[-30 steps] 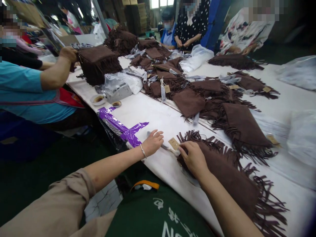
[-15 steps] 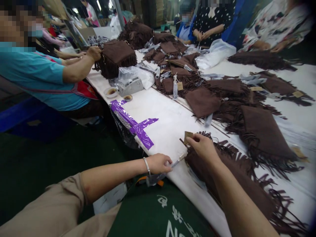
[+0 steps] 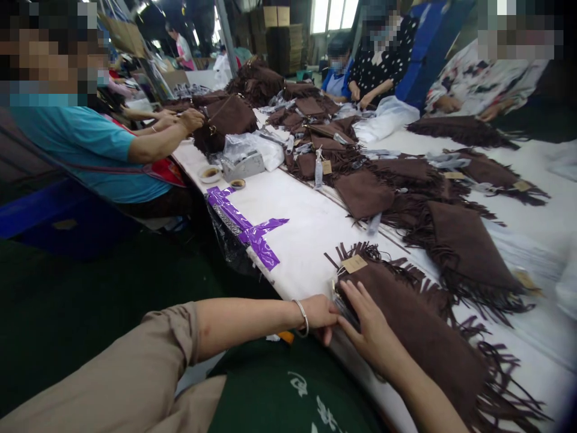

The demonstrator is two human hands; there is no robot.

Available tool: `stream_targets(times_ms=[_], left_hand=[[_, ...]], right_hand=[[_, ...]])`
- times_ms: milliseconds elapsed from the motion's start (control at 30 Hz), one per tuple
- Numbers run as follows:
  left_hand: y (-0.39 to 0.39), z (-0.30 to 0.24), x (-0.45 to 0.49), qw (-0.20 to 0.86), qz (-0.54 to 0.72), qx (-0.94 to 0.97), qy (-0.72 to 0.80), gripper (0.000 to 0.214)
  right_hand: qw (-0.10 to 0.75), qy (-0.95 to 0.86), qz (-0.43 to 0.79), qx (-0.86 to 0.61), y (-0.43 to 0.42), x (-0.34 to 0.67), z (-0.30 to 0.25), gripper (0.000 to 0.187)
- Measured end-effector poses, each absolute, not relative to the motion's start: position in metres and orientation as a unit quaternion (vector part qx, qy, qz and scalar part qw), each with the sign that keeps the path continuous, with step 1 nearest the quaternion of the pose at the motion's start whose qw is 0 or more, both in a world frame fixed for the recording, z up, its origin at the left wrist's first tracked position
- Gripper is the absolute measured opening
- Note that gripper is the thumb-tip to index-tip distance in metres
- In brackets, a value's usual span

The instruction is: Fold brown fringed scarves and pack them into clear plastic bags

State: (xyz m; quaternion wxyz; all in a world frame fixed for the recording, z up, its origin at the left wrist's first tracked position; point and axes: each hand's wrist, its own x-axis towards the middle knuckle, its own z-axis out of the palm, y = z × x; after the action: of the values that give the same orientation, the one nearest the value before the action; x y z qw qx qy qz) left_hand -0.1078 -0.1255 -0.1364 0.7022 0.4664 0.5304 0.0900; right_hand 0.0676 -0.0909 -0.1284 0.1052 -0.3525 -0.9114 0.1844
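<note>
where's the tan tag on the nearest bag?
Head view, right of centre: the tan tag lies on the left end of the fringed brown bag, just beyond the right hand.

1. Paper tag [image 3: 354,263]: let go; pinched and raised 0.5 seconds ago, now lying on the near corner of the fringed brown bag [image 3: 419,331].
2. Right hand [image 3: 367,319]: off the tag, shifted to the bag's near edge, fingers spread over it.
3. Left hand [image 3: 322,313]: formerly apart, holding a plastic-wrapped strip out to the side; now meeting the right hand at the bag's edge, fingers curled.
4. Plastic-wrapped strip [image 3: 345,310]: drawn in along that edge, mostly hidden by 2 hands.
</note>
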Motion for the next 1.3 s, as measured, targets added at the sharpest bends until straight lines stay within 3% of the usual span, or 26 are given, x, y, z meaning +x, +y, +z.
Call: stream_targets(times_ms=[100, 267, 367, 467, 600, 733, 867, 967, 1033, 1100, 1200, 1300], left_hand=[[-0.12, -0.122, -0.133, 0.581, 0.056, 0.589, 0.559, 0.029], [-0.069, -0.104, -0.155, 0.272, 0.154, 0.718, 0.622, 0.031], [-0.034, -0.113, -0.139, 0.2, 0.16, 0.766, 0.589, 0.036], [-0.014, -0.128, -0.123, 0.213, 0.198, 0.751, 0.593, 0.047], [-0.013, -0.14, -0.127, 0.278, 0.246, 0.71, 0.599, 0.026], [-0.027, -0.137, -0.137, 0.303, 0.296, 0.673, 0.606, 0.021], [-0.035, -0.131, -0.121, 0.305, 0.328, 0.773, 0.449, 0.018], [-0.03, -0.132, -0.109, 0.286, 0.292, 0.818, 0.405, 0.019], [-0.024, -0.134, -0.113, 0.286, 0.302, 0.788, 0.453, 0.025], [-0.02, -0.135, -0.127, 0.305, 0.322, 0.721, 0.532, 0.025], [-0.024, -0.138, -0.156, 0.36, 0.329, 0.618, 0.617, 0.023], [-0.042, -0.141, -0.173, 0.47, 0.36, 0.502, 0.63, 0.026]], right_hand=[[0.103, -0.918, 0.108, -0.368, -0.104, 0.086, -0.143, 0.062], [0.117, -0.914, 0.038, -0.386, -0.116, 0.091, -0.154, 0.055], [0.116, -0.908, 0.03, -0.401, -0.118, 0.081, -0.154, 0.061], [0.092, -0.916, 0.038, -0.389, -0.117, 0.078, -0.157, 0.059], [0.106, -0.899, 0.143, -0.4, -0.118, 0.087, -0.158, 0.052], [0.239, -0.797, 0.266, -0.487, -0.113, 0.092, -0.134, 0.049], [0.349, -0.745, 0.205, -0.53, -0.091, 0.086, -0.113, 0.06], [0.32, -0.795, 0.157, -0.491, -0.077, 0.086, -0.121, 0.042], [0.282, -0.808, 0.145, -0.497, -0.073, 0.09, -0.132, 0.025], [0.268, -0.796, 0.139, -0.525, -0.072, 0.092, -0.139, 0.022], [0.247, -0.806, 0.123, -0.524, -0.075, 0.084, -0.135, 0.036], [0.157, -0.855, 0.102, -0.484, -0.084, 0.062, -0.129, 0.067]])
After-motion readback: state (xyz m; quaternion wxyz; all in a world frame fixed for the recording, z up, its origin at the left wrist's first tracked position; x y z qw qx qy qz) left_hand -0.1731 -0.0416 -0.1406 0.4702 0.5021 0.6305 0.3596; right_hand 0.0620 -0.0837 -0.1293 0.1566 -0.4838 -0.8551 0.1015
